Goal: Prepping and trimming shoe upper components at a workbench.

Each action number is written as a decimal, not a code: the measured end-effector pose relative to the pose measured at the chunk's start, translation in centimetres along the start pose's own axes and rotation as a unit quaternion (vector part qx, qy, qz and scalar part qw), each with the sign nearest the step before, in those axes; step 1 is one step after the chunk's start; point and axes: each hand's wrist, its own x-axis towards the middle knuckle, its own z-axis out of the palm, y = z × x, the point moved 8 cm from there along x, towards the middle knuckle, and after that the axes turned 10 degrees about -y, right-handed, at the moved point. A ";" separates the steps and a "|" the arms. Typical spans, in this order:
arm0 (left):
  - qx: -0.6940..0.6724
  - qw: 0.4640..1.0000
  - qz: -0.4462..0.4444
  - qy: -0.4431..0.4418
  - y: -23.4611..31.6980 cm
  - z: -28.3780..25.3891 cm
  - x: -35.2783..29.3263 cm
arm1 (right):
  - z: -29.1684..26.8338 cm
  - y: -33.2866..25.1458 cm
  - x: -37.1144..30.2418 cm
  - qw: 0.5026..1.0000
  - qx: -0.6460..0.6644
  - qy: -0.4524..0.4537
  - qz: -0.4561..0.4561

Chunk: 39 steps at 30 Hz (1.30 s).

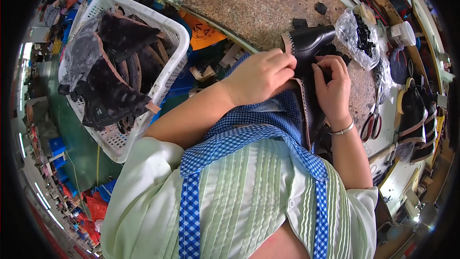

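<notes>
**Black leather piece [314,41] at the near edge of a mottled board [258,2]**

The glossy black leather, with pale zigzag stitching along a tan edge, lies between the two hands, partly over the board and partly down toward the lap. The left hand [263,76] is at its stitched edge, fingers [283,62] bunched together with the tips hidden; the right hand [332,88] rests against its other side, fingers [338,67] curled. Whether either grips it I cannot tell. Hands and blue checked apron [239,119] cover parts of the leather.

An orange sheet [203,33] beside the board carries bold black characters, partly covered. Dark pieces [115,84] heaped in a white plastic basket [179,36] show small pale marks, too small to read, as are those on a white tub [406,33].

The board is brown and speckled, set on a pale counter [387,124]. Beyond the basket, a green floor [67,115] bears a yellow line [98,163].

Just right of the leather sits a clear plastic bag [342,26] of small black bits. Scissors [376,115] lie right of the right hand; dark footwear [413,112] with tan trim stands farther right. The left forearm [196,108] passes close by the basket, and red bags [94,206] lie at far left.
</notes>
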 end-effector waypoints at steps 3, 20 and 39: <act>-0.026 0.999 0.020 0.005 0.2 0.5 -0.5 | 0.1 0.8 0.1 0.998 0.047 -0.010 0.031; -0.192 0.947 -0.196 0.164 -2.8 1.9 -4.9 | 0.9 0.8 0.4 0.996 0.040 -0.050 0.055; -0.239 0.919 -0.313 0.013 -3.1 4.2 -4.6 | 1.7 2.5 0.7 0.965 0.157 -0.171 0.123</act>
